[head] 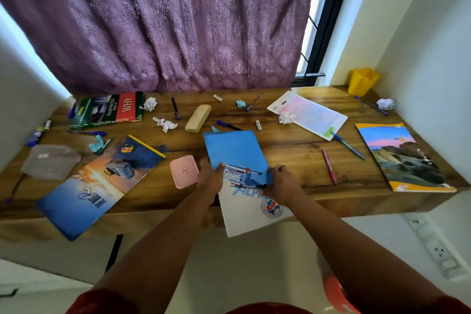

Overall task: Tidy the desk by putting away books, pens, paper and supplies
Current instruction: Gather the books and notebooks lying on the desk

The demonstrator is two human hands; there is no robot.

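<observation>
Nearest, both hands grip the blue book [238,160] at the desk's [293,150] front edge: the left hand [211,177] on its left side, the right hand [281,181] on its right, fingers seemingly curled over the cover. Beside the left hand sits a pink case [184,171]. Farther back lie pens, crumpled paper, and a yellow cup [362,81].

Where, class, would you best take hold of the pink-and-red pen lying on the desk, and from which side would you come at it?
Pinch the pink pen across the middle of its barrel, coming straight down from above. It lies flat on bare wood of the desk, pointing roughly away from the front edge, with free space on both long sides, so thumb and finger can probably close across it from left and right.
</observation>
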